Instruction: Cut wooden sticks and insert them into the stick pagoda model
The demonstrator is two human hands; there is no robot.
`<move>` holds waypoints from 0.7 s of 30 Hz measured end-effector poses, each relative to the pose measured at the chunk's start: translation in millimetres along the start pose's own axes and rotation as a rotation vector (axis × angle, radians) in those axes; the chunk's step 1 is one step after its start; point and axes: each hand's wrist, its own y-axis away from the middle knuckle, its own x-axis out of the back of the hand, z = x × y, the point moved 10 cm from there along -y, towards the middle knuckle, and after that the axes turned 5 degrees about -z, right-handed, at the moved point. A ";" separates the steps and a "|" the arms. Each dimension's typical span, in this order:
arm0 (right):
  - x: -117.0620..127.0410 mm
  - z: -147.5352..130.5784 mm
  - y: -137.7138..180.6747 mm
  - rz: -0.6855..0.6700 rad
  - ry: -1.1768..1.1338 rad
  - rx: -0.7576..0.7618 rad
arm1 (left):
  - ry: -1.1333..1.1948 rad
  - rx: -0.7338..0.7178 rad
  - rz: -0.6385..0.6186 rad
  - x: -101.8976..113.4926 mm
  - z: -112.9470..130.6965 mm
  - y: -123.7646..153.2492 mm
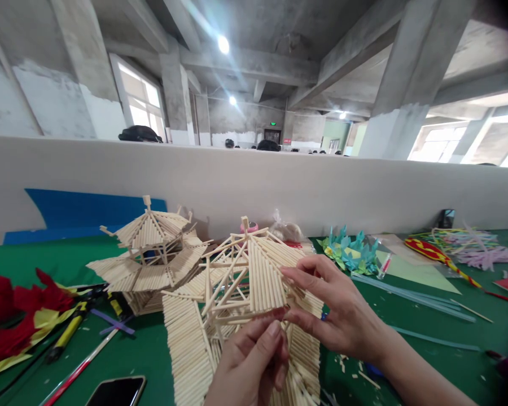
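A wooden-stick pavilion model point(237, 293) stands on the green table point(406, 349) right in front of me. My left hand point(249, 363) grips its lower front, fingers curled round the sticks. My right hand point(334, 307) reaches in from the right, fingers pinched on the edge of the sloped stick roof panel. A second, finished stick pavilion point(150, 259) stands behind and to the left, untouched.
Red and yellow paper flowers point(17, 321), a yellow-handled tool point(68, 332), a red rod and a dark phone point(116, 392) lie at the left. Teal paper flowers point(349, 251), glue sticks and coloured paper crafts point(461, 248) lie at the right. A grey partition wall point(279, 180) runs behind the table.
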 end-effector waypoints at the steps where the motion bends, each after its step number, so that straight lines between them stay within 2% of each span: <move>1: 1.0 1.6 1.6 0.012 -0.021 -0.008 | -0.003 0.004 0.005 -0.7 0.3 0.6; 9: 9.4 5.6 5.9 0.110 -0.093 -0.049 | 0.005 0.007 0.026 -2.2 -0.4 3.5; 15: 16.7 16.1 2.3 0.211 -0.210 -0.162 | -0.010 -0.022 0.019 1.1 0.4 0.0; 21: 10.7 11.0 -3.8 0.126 -0.241 -0.137 | 0.002 -0.015 0.013 -0.4 0.4 -2.0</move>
